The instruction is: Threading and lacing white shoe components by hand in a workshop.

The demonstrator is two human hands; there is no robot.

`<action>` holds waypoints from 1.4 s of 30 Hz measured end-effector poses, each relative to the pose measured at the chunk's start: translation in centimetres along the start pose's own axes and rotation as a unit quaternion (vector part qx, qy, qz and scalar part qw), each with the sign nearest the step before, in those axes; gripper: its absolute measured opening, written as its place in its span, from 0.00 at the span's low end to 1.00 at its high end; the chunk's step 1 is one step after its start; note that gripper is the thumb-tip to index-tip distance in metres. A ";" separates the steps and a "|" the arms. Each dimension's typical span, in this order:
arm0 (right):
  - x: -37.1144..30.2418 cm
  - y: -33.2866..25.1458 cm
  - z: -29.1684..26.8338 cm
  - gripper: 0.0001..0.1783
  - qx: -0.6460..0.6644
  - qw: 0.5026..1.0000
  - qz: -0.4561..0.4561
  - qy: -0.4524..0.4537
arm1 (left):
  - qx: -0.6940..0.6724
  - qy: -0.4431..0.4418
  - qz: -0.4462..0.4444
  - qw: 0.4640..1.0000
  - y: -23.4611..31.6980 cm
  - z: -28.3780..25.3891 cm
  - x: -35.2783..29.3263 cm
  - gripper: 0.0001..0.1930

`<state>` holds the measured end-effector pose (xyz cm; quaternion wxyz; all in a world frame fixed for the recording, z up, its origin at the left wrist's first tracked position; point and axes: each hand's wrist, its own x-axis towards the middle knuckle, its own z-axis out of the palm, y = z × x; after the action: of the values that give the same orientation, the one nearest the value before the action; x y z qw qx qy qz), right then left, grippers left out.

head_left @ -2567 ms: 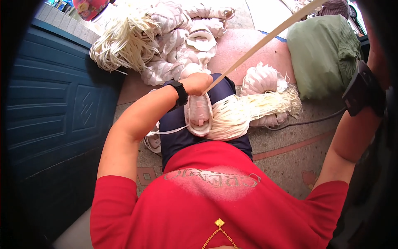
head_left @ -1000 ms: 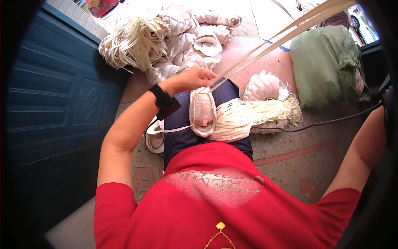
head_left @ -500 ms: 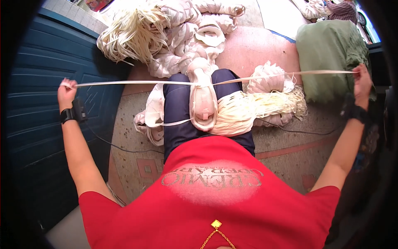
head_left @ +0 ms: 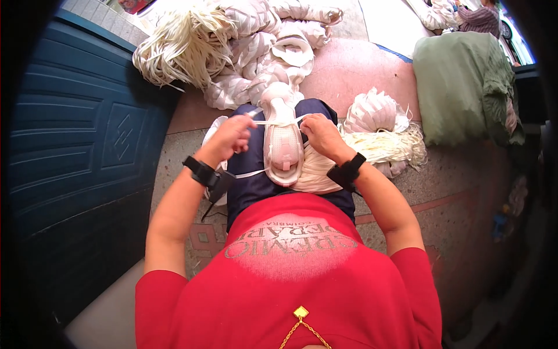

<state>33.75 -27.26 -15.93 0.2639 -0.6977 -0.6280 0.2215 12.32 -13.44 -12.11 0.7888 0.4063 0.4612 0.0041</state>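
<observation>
A pale pink shoe upper (head_left: 283, 145) lies lengthwise over my dark trousers, between my thighs. A thin whitish shoelace (head_left: 279, 123) crosses its upper part. To the left of the upper, my left hand (head_left: 228, 139) pinches one side of the lace near a pale tip, its other fingers curled. On the right, my right hand (head_left: 324, 135) has thumb and fingers closed on the lace close to the upper's edge. A bundle of cream laces (head_left: 317, 171) lies across my right thigh, partly behind my right wrist. Another pale strap crosses my left thigh.
A large heap of pale pink uppers (head_left: 250, 70) lies ahead, with a tangle of cream laces (head_left: 180, 49) at its left. Blue panelled door (head_left: 75, 128) stands on the left. A green covered bundle (head_left: 459, 87) sits at right; beyond it is another person (head_left: 479, 20).
Both hands have come inward from wide apart to either side of the upper. The lace, stretched taut out to both sides before, now lies in a short span across the upper.
</observation>
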 end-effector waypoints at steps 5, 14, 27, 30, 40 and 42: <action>0.5 -0.8 0.8 0.09 -0.065 0.997 0.017 0.028 | 0.201 0.035 0.104 0.974 -2.1 2.9 0.5 0.10; 1.6 -1.6 0.7 0.06 -0.169 0.985 -0.012 -0.029 | 0.229 0.099 0.165 0.954 -4.0 1.5 1.1 0.10; 2.0 -1.2 1.1 0.03 -0.170 0.984 -0.030 -0.049 | 0.440 0.240 0.275 0.821 -3.5 2.8 1.9 0.11; 1.9 -1.6 0.8 0.06 -0.161 0.987 -0.006 0.029 | 0.502 0.227 0.248 0.797 -2.5 3.0 1.8 0.12; 0.9 -3.2 0.1 0.13 -0.260 0.965 -0.008 -0.013 | 0.590 0.269 0.326 0.688 -2.5 4.7 0.8 0.12; 0.8 -3.7 -0.7 0.14 -0.249 0.968 -0.012 -0.025 | 0.640 0.258 0.345 0.636 -2.6 5.4 -0.5 0.14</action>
<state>31.45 -26.27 -13.02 0.0689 -0.7278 -0.6785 0.0725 14.97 -18.82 -12.12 0.1211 0.9215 0.3593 0.0838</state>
